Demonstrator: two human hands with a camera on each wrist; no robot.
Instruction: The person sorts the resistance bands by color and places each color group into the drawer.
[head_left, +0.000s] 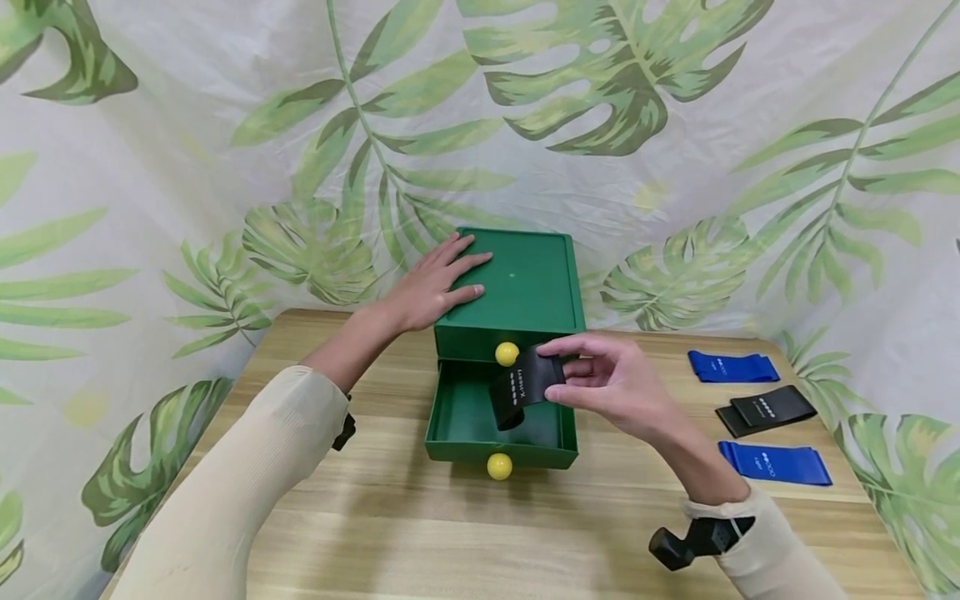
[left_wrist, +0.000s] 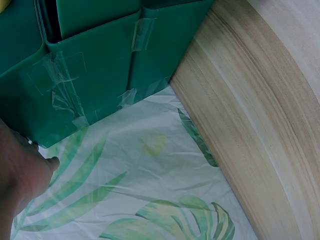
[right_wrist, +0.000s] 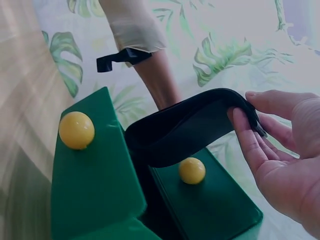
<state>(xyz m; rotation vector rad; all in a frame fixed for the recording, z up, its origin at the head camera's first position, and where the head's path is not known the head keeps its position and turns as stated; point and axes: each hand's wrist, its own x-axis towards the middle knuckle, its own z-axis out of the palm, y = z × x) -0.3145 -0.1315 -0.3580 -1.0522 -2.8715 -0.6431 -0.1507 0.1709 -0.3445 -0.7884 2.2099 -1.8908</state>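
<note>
A green drawer box stands at the back of the table, its lower drawer pulled out. My left hand rests on top of the box with fingers spread. Between thumb and fingers, my right hand pinches one end of a black resistance band, printed "X-Heavy". The band hangs as a loop over the open drawer. In the right wrist view the looped band arches from the fingers toward the drawer front. The left wrist view shows the taped side of the box.
To the right on the wooden table lie a blue band, a folded black band and another blue band. Yellow ball knobs stick out from the drawer fronts. A leaf-patterned cloth hangs behind.
</note>
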